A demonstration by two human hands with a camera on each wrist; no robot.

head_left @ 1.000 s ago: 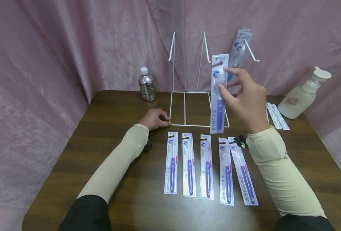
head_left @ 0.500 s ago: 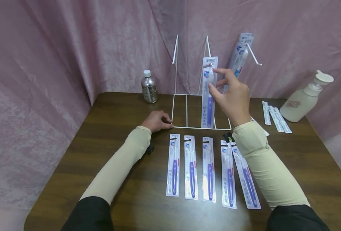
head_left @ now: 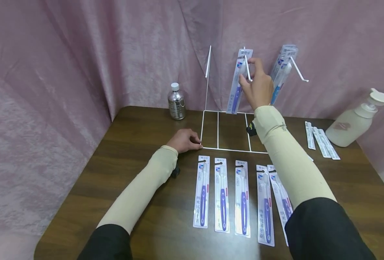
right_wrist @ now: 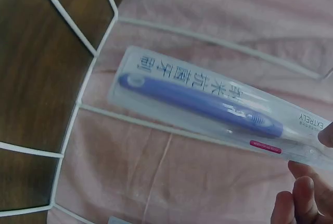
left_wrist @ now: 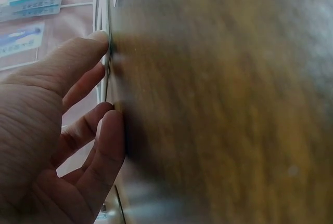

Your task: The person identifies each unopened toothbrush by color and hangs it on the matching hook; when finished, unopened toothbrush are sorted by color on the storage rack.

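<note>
My right hand (head_left: 258, 88) pinches a packaged toothbrush (head_left: 237, 83) at the middle hook of the wire rack (head_left: 226, 149); its card reads "EXTRELY" beside Chinese characters. My left hand (head_left: 185, 140), fingers loosely curled, rests on the rack's base corner on the bench (head_left: 120, 151).

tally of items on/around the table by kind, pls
Purple toothbrush blister packs flat on the table: 5
Purple toothbrush pack held in right hand: 1
White wire display rack: 1
Silver bottle: 1
White pump bottle: 1
Hanging blue packs and the thin white packets: count unclear
Total: 9
</note>
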